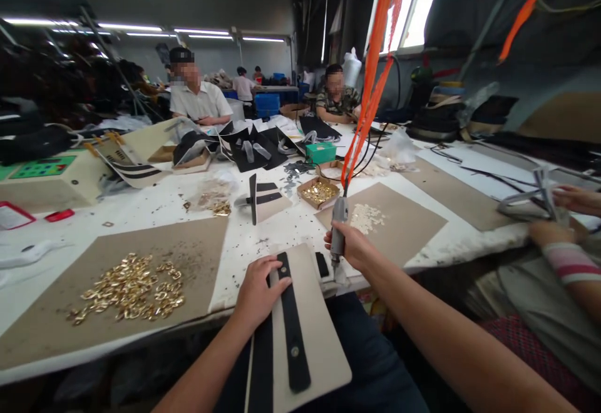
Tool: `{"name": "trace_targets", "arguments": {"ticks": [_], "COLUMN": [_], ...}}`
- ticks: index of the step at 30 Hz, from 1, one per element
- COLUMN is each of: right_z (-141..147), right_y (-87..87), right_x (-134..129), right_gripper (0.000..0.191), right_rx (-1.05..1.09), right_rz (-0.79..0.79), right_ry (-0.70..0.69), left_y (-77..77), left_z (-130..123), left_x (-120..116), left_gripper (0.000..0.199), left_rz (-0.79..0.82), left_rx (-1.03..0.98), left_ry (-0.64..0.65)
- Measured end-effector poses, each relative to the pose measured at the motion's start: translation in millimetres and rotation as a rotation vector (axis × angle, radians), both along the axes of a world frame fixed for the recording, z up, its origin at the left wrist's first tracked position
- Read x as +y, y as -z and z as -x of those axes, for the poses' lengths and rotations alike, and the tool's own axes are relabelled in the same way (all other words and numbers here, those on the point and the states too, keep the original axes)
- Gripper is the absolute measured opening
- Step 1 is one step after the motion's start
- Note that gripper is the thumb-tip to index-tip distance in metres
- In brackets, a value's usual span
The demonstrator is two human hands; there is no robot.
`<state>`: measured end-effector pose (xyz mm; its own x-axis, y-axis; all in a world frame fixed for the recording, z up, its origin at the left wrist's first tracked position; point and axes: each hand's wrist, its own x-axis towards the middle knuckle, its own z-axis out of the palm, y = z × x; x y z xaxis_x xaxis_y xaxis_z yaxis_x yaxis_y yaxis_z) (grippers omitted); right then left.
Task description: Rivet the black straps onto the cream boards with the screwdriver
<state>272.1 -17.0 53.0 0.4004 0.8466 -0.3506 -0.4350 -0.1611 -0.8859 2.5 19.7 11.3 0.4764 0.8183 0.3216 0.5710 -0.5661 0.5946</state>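
My left hand (pixel 263 288) grips the upper left edge of a beige panel (pixel 319 344), fingers and thumb pressing near the top of a black strap (pixel 295 325) with two round metal fasteners. The panel leans from the table edge onto my lap. In my right hand (pixel 354 244) is a grey power screwdriver (pixel 340 216), held upright with its tip pointing down, to the right of the panel's top. Orange strips (pixel 370 87) run up from the screwdriver. A small black block (pixel 322 264) lies between the panel and the screwdriver.
Gold metal pieces (pixel 131 288) lie on a brown board (pixel 197 244) at left; small pale pieces (pixel 366 218) are on another board. A cardboard box (pixel 305 199) holds gold parts. A co-worker's hands (pixel 558 225) work at right. Two people sit across the table.
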Motion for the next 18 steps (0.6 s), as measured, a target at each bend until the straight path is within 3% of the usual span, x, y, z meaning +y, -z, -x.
{"name": "trace_targets", "arguments": {"ticks": [3, 7, 9, 11, 14, 16, 18], "right_z": [-8.2, -9.0, 3.8, 25.7, 63.5, 82.5, 92.9], "right_y": [3.6, 1.7, 4.4, 11.0, 22.9, 27.6, 27.4], "right_x": [-18.9, -55.3, -75.9, -94.7, -112.5, -115.7, -113.8], "right_gripper": [0.022, 0.043, 0.040, 0.040, 0.045, 0.044, 0.047], "right_rx": [-0.161, -0.805, -0.931, -0.766, -0.259, -0.006, 0.055], "right_rz": [0.009, -0.020, 0.020, 0.088, 0.072, -0.005, -0.045], "right_ry": [-0.068, -0.069, -0.098, -0.281, -0.519, -0.540, -0.532], "left_y": [-2.5, -1.9, -1.1, -0.8, -1.3, -1.6, -1.8], "left_z": [0.0, 0.1, 0.1, 0.0, 0.3, 1.7, 4.9], "left_x": [-3.2, -6.3, -7.9, -9.6, -12.5, -15.1, -18.4], "left_gripper": [0.027, 0.031, 0.032, 0.034, 0.039, 0.043, 0.045], "left_rz": [-0.005, -0.010, -0.015, -0.022, -0.032, -0.041, -0.053], "left_rx": [-0.002, -0.014, -0.024, -0.033, -0.041, -0.046, -0.064], "left_ry": [-0.001, -0.025, -0.032, -0.036, -0.045, -0.059, -0.086]}}
